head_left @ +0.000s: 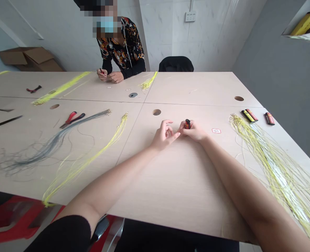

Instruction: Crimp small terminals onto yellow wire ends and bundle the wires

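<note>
I have the right hand [195,131] closed around a small black-and-red lighter [187,124], its lower part buried in the fist. Just beside it, the left hand [162,136] has its fingers loosely curled and its thumb towards the right; anything between the two is too thin for me to make out, so I can't tell whether the left pinches something.

Near the right hand, on its outer side, lies a label [216,131] I can't read. Beyond that, yellow wires [262,148] run out of view at the right edge.

Out from the left hand I get a yellow bundle [92,156], then grey wires [48,148] with blurred loose ends, and pliers [71,119].

Far ahead and left of both hands stands a box [36,56]; its flaps hide the inside. High beyond the right hand, a wall recess [288,30], cut off by the frame, holds something yellow [305,23].
</note>
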`<state>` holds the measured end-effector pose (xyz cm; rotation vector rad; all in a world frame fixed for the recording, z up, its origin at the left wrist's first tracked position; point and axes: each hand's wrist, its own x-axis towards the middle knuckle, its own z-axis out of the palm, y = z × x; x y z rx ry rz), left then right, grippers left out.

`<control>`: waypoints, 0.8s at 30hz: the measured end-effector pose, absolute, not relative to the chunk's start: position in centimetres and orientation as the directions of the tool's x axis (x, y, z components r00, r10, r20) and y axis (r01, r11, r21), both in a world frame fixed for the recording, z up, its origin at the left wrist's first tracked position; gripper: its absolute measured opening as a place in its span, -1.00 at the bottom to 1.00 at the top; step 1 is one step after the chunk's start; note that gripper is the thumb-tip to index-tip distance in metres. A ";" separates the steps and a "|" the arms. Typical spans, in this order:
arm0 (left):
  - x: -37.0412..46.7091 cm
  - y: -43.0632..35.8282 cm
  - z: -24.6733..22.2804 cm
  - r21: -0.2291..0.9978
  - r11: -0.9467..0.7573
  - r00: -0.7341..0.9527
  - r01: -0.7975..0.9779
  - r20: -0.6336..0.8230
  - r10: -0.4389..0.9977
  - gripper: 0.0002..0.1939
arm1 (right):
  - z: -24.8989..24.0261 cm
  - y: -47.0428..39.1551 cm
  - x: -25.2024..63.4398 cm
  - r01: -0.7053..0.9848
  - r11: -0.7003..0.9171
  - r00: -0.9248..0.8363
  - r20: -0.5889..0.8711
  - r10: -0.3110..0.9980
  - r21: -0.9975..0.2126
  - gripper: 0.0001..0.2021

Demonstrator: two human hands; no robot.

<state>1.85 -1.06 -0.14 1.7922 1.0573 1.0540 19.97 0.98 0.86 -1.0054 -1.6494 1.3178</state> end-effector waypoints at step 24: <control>2.1 -1.2 0.0 0.805 -0.469 0.270 0.363 0.391 0.880 -0.77 | 1.0 0.9 19.7 0.070 0.127 -0.373 0.092 0.923 -0.989 -0.78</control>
